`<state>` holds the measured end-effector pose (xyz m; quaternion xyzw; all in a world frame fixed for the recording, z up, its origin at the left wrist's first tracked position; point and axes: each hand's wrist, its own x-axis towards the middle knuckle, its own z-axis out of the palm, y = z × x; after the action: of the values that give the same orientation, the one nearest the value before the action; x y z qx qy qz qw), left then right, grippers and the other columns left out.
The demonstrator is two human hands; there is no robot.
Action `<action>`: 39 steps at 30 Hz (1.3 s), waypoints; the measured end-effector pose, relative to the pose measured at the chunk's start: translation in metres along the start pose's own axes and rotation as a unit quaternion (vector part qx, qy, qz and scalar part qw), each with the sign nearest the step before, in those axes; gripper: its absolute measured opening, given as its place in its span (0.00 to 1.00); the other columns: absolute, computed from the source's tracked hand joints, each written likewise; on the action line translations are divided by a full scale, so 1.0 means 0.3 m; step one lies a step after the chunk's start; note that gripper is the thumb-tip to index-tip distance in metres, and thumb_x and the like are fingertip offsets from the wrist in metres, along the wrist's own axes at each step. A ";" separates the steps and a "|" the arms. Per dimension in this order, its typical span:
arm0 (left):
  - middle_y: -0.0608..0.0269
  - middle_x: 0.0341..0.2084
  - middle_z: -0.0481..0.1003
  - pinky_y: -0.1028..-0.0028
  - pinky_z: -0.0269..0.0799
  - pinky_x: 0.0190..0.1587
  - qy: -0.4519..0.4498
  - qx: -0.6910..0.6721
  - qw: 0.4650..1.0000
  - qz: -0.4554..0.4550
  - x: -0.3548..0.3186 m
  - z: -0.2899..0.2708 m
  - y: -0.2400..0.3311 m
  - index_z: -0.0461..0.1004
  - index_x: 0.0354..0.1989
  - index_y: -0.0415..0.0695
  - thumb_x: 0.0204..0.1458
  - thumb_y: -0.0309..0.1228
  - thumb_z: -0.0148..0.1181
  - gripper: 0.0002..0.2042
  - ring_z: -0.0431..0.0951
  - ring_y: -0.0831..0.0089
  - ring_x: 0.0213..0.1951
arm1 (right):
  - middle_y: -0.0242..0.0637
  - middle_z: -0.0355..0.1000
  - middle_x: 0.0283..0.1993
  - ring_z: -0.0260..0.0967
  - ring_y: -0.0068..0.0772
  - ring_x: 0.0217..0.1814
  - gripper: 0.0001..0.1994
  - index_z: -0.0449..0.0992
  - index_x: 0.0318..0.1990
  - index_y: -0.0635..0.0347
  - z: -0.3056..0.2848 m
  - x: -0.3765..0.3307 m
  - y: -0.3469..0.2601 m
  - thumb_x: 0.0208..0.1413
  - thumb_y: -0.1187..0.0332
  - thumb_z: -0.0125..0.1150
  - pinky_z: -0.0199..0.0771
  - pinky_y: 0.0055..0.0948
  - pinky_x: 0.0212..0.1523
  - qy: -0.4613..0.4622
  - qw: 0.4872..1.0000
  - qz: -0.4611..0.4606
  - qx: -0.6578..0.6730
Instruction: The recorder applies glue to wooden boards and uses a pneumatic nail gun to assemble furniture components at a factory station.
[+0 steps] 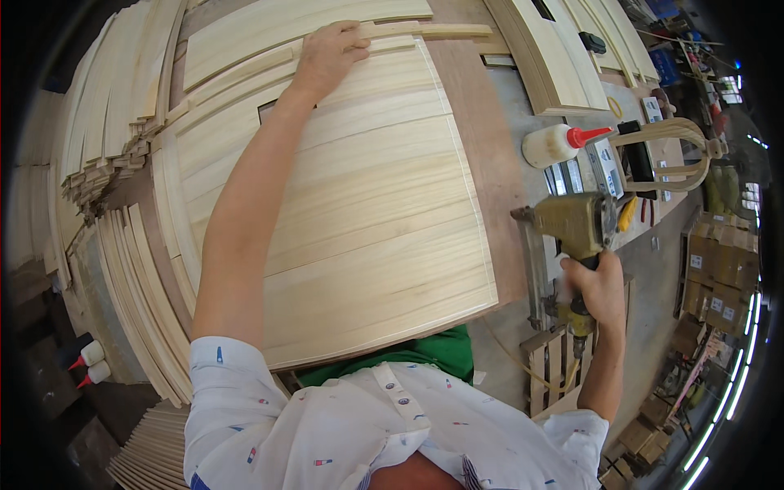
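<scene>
A wide panel of pale wooden boards lies in front of me, with a thin white line along its right and near edges that looks like glue. My left hand reaches over it to the far side, its fingers closed around a narrow wooden strip. Other strips lie beside that one. At the right, beyond the panel's edge, my right hand grips a pneumatic nail gun by its handle. The gun's nose points left, and a yellowish hose hangs from the handle's lower end.
A glue bottle with a red nozzle lies right of the panel, near pliers and a curved wooden frame. Stacked boards stand far right; more boards and strips line the left. Two red-tipped bottles sit at lower left.
</scene>
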<state>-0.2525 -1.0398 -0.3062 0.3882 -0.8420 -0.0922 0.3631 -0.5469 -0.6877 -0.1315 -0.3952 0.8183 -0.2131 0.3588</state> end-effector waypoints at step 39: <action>0.51 0.62 0.62 0.56 0.47 0.65 -0.048 0.268 0.939 -0.210 -0.555 -0.574 -0.090 0.66 0.57 0.38 0.52 0.47 0.55 0.29 0.54 0.53 0.65 | 0.39 0.71 0.22 0.69 0.27 0.17 0.13 0.73 0.27 0.72 0.306 0.675 -0.651 0.45 0.66 0.57 0.69 0.26 0.18 -0.062 0.962 -0.246 -0.102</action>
<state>-0.0466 -0.9164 -0.2840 0.6342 -0.7513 0.0447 0.1771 -0.4681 -0.9720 -0.1526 -0.6311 0.6897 -0.1849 0.3032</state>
